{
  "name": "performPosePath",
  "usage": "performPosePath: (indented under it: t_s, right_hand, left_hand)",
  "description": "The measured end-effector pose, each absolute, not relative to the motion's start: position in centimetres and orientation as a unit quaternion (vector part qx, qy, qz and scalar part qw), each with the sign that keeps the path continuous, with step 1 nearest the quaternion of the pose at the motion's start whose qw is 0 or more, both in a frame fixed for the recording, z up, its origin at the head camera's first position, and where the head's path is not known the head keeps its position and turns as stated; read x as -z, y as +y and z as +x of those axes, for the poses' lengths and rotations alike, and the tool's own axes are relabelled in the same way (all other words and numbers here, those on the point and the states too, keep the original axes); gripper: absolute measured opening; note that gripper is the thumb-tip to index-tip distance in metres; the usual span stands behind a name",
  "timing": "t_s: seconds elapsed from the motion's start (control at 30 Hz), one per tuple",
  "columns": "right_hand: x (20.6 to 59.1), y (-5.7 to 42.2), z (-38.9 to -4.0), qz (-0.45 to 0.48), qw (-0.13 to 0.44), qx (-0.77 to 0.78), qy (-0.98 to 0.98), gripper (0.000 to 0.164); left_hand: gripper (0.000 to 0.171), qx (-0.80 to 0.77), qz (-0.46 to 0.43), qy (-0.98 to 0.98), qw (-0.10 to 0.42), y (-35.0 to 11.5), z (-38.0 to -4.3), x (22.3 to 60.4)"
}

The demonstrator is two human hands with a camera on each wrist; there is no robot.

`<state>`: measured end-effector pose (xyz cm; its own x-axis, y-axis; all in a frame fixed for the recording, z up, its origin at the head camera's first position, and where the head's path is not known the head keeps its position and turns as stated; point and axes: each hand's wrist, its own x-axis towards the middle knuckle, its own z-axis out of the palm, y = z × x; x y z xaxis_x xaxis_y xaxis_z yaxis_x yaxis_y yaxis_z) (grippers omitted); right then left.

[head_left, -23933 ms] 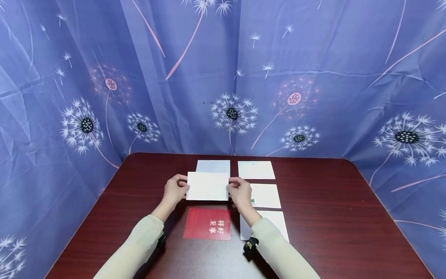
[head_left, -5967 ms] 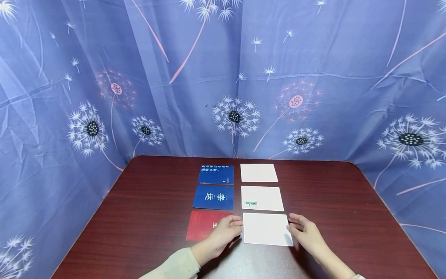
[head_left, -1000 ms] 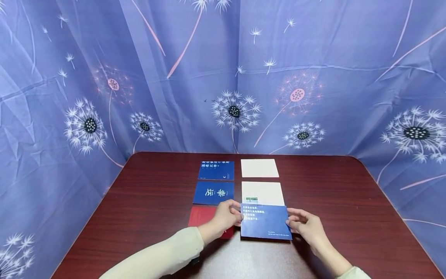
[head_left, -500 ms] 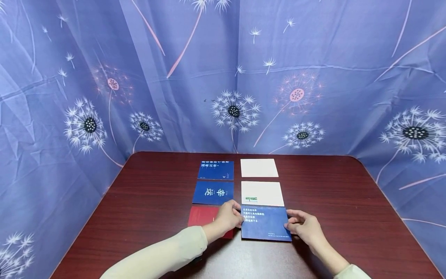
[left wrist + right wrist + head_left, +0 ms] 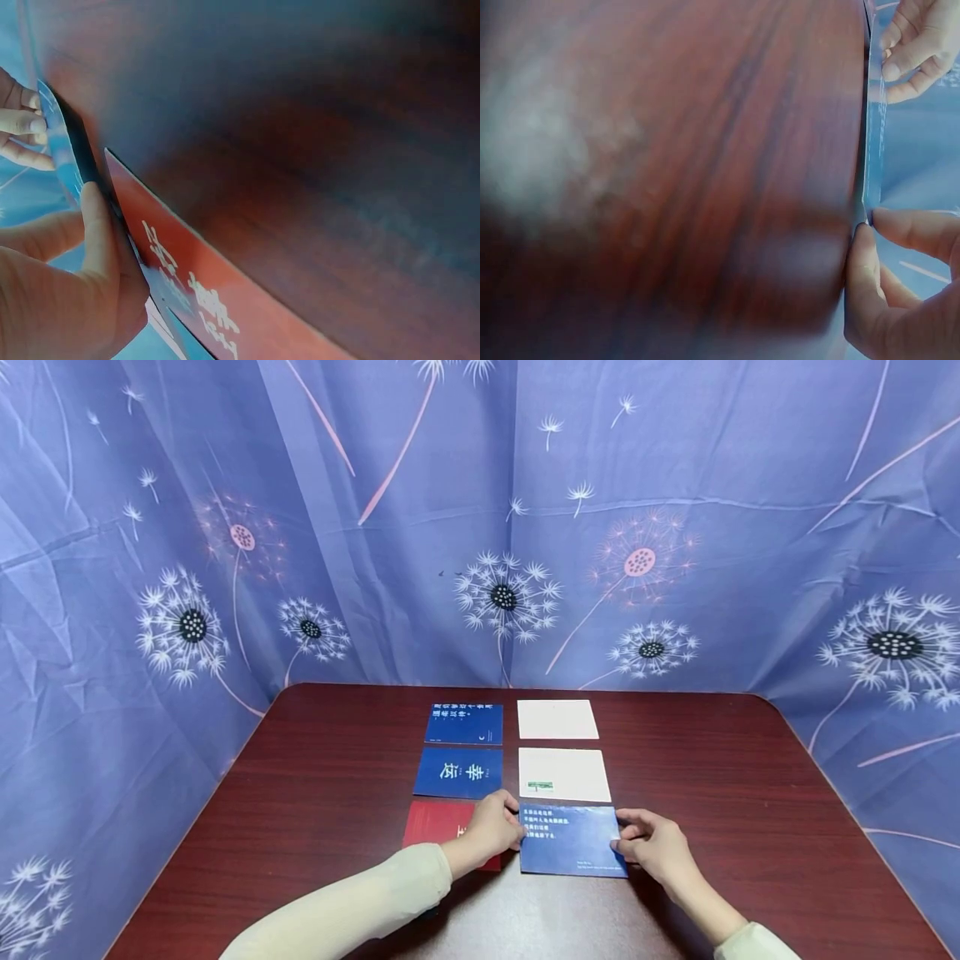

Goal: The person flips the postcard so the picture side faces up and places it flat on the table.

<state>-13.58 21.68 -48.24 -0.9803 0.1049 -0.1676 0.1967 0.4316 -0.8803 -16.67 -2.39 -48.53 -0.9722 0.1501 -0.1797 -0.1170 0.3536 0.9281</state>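
Observation:
Nearest the person in the right column, a blue postcard (image 5: 573, 843) with white lettering lies flat or close over the table. My left hand (image 5: 491, 827) pinches its left edge, and my right hand (image 5: 660, 847) pinches its right edge. The right wrist view has the thumb and index finger meeting at the corner of the blue postcard (image 5: 874, 157). Below my left wrist, a red postcard (image 5: 431, 822) is partly covered by that hand. Just beyond the held card sits a white postcard (image 5: 562, 768) with a small green picture.
A blue postcard with two large white characters (image 5: 438, 774) and another with lines of text (image 5: 465, 727) lie in the left column. Farthest right is a plain white postcard (image 5: 557, 720). Beyond the dark red wooden table (image 5: 697, 752) hangs a blue dandelion curtain (image 5: 420, 568).
Earlier, both hands held a white card over the left column, whose middle card now shows blue. The near right card has turned from white to blue and, over the last second, settled slightly nearer the person.

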Motion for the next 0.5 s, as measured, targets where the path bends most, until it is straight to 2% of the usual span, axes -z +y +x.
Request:
performPosePath:
  t_s: [0.5]
  right_hand:
    - [48.32,21.93,-14.3,0.055,0.04,0.469,0.88,0.047]
  left_hand:
    - [0.027,-0.463,0.054,0.881,0.087,-2.05,-17.23,48.69]
